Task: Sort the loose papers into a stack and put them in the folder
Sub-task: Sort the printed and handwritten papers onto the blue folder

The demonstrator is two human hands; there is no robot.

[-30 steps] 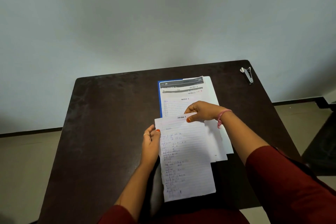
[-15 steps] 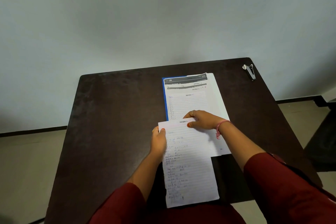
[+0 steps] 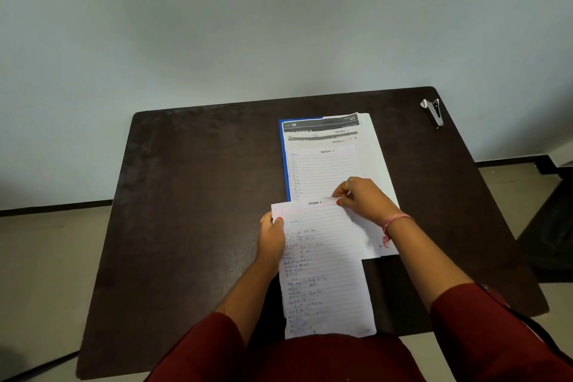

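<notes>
On the dark table point(image 3: 186, 211), both hands point(image 3: 273, 239) point(image 3: 362, 198) pinch a lined sheet point(image 3: 325, 273) covering the paper stack's point(image 3: 325, 164) near end.

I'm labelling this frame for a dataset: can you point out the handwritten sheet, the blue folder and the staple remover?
handwritten sheet point(image 3: 325, 273), head view, middle of the lined page.
blue folder point(image 3: 283, 152), head view, its left edge showing beside the papers.
staple remover point(image 3: 433, 112), head view, middle of its metal body.
</notes>
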